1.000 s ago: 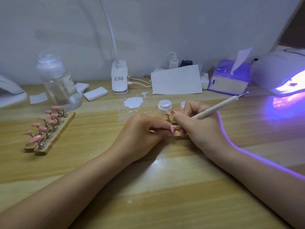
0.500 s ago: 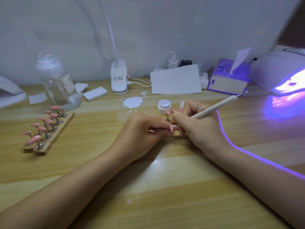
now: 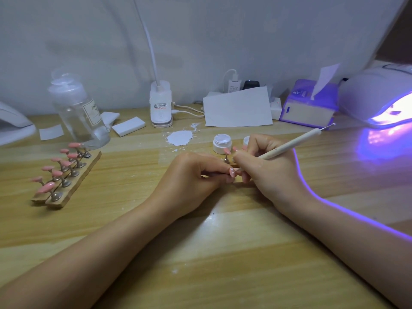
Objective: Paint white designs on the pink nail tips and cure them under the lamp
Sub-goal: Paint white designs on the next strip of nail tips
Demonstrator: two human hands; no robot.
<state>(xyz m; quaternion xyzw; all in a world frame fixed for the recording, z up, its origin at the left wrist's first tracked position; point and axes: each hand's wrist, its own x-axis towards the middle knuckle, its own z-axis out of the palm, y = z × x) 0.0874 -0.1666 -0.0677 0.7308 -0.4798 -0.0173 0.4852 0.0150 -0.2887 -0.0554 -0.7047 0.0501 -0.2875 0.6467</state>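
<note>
At the table's middle my left hand [image 3: 194,175] pinches a small stand with a pink nail tip [image 3: 232,172] on its end; white marks show on the tip. My right hand [image 3: 265,168] grips a cream dotting pen [image 3: 292,145], its lower point touching that tip. Just behind the hands stand another pink tip on a metal stand [image 3: 227,152] and an open white paint jar [image 3: 221,143]. A wooden holder [image 3: 78,178] at the left carries several pink tips [image 3: 48,186]. The curing lamp [image 3: 379,97] glows purple at the far right.
A clear bottle [image 3: 78,112] stands behind the holder. A clip lamp base [image 3: 161,107], white block [image 3: 128,126], paper sheet [image 3: 238,108], charger and purple tissue box [image 3: 308,105] line the back. A white paint smear [image 3: 180,138] lies on the wooden table [image 3: 200,264].
</note>
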